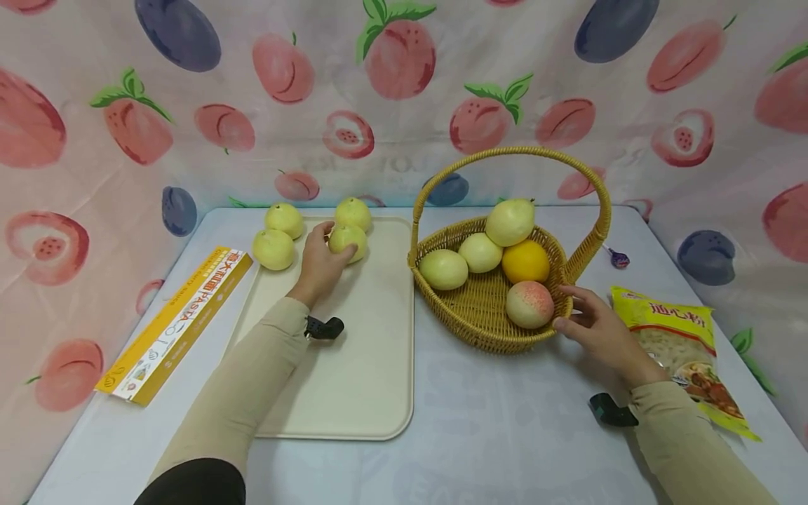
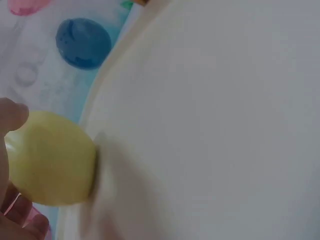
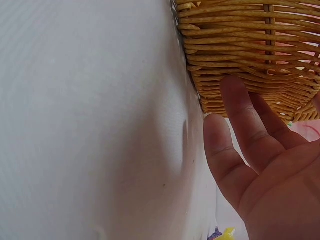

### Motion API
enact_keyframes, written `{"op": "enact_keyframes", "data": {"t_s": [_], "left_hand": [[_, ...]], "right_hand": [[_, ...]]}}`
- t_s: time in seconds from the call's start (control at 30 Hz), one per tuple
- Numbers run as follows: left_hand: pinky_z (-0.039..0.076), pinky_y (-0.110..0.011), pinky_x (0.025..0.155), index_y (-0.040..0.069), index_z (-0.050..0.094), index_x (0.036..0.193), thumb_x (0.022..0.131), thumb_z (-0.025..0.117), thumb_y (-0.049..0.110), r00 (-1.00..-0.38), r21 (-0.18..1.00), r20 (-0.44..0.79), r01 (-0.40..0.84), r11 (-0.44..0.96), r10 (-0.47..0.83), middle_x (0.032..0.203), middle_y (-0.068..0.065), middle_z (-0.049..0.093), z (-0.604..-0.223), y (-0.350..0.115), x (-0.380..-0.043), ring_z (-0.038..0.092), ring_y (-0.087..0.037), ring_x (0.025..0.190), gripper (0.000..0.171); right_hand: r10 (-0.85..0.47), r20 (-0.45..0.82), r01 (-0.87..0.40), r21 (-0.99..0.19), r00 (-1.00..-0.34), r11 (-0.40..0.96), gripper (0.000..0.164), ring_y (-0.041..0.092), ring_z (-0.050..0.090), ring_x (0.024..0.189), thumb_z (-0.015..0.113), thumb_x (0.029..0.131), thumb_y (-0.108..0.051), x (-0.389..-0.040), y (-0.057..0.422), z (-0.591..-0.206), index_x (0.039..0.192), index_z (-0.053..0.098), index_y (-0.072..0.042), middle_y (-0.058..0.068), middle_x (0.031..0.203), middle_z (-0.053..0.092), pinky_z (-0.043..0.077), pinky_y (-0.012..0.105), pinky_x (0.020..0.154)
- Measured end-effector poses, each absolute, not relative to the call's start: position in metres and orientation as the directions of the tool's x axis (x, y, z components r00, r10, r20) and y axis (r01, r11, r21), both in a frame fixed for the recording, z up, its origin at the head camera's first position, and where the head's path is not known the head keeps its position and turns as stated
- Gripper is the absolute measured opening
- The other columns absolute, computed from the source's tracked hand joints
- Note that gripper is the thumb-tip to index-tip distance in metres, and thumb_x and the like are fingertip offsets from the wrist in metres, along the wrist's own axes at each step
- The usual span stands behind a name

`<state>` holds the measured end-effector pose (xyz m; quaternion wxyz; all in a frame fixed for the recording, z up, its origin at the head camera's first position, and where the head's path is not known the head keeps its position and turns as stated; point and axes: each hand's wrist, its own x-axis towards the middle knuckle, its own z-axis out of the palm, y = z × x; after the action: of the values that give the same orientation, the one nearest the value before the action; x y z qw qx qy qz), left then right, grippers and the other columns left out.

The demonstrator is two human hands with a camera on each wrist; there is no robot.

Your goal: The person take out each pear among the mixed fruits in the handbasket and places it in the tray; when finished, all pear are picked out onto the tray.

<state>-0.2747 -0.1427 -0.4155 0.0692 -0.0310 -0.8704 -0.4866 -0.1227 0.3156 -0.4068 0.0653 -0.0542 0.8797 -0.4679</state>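
Observation:
My left hand [image 1: 320, 265] grips a round yellow-green fruit [image 1: 351, 242] over the far end of the cream tray [image 1: 360, 365]. Thumb and fingers lie on opposite sides of this fruit, as the left wrist view also shows. A similar fruit [image 1: 353, 212] sits just behind it. Two more, one at the back [image 1: 284, 221] and one in front [image 1: 273, 249], are left of the hand. My right hand [image 1: 602, 333] touches the outside of the wicker basket [image 1: 467, 319] at its right side, fingers fairly straight against the weave [image 3: 240, 75]. Its index fingertip is near the handle's base.
Inside the basket lie several yellow-green fruits [image 1: 510, 221], an orange [image 1: 526, 261] and a peach [image 1: 529, 304]. A tall handle [image 1: 511, 151] arches over it. A pasta box [image 1: 177, 326] lies left of the tray. Right of the basket are a lollipop [image 1: 620, 259] and a pasta bag [image 1: 675, 344].

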Motion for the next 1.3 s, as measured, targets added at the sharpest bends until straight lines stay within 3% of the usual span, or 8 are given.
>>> {"op": "enact_keyframes", "data": {"t_s": [0.37, 0.7, 1.0, 1.3], "left_hand": [[0.032, -0.049, 0.111, -0.001, 0.038, 0.149, 0.088, 0.078, 0.022, -0.963, 0.801, 0.227, 0.270, 0.534, 0.145, 0.147, -0.021, 0.040, -0.384, -0.129, -0.231, 0.038, -0.035, 0.135, 0.077], [0.037, -0.050, 0.109, -0.001, 0.045, 0.145, 0.084, 0.083, 0.016, -0.890, 0.773, 0.287, 0.434, 0.463, 0.355, 0.146, -0.019, 0.045, -0.375, -0.103, -0.192, 0.043, -0.035, 0.133, 0.075], [0.040, -0.047, 0.106, -0.003, 0.049, 0.141, 0.082, 0.085, 0.016, -0.830, 0.748, 0.325, 0.519, 0.413, 0.454, 0.141, -0.017, 0.051, -0.372, -0.080, -0.178, 0.047, -0.033, 0.129, 0.071], [0.041, -0.040, 0.108, 0.001, 0.047, 0.145, 0.084, 0.084, 0.022, -0.789, 0.723, 0.306, 0.556, 0.409, 0.532, 0.146, -0.013, 0.050, -0.368, -0.051, -0.179, 0.045, -0.025, 0.135, 0.075]], "right_hand": [[-0.158, -0.062, -0.037, -0.831, -0.985, 0.555, 0.064, 0.039, 0.055, 0.110, 0.061, 0.102, -0.021, -0.124, 0.317, -0.410, 0.154, 0.029, 0.000, 0.033, 0.147, 0.035, 0.050, 0.019, 0.078], [-0.154, -0.058, -0.038, -0.831, -0.986, 0.555, 0.064, 0.042, 0.054, 0.113, 0.061, 0.102, -0.021, -0.123, 0.318, -0.412, 0.154, 0.029, 0.000, 0.032, 0.149, 0.033, 0.049, 0.017, 0.079], [-0.160, -0.042, -0.055, -0.829, -0.986, 0.556, 0.063, 0.037, 0.056, 0.108, 0.061, 0.102, -0.019, -0.123, 0.317, -0.410, 0.153, 0.030, 0.002, 0.033, 0.148, 0.035, 0.050, 0.018, 0.078], [-0.155, -0.054, -0.041, -0.833, -0.986, 0.551, 0.064, 0.043, 0.054, 0.113, 0.060, 0.102, -0.020, -0.122, 0.316, -0.410, 0.153, 0.029, 0.001, 0.034, 0.149, 0.033, 0.049, 0.017, 0.079]]}}
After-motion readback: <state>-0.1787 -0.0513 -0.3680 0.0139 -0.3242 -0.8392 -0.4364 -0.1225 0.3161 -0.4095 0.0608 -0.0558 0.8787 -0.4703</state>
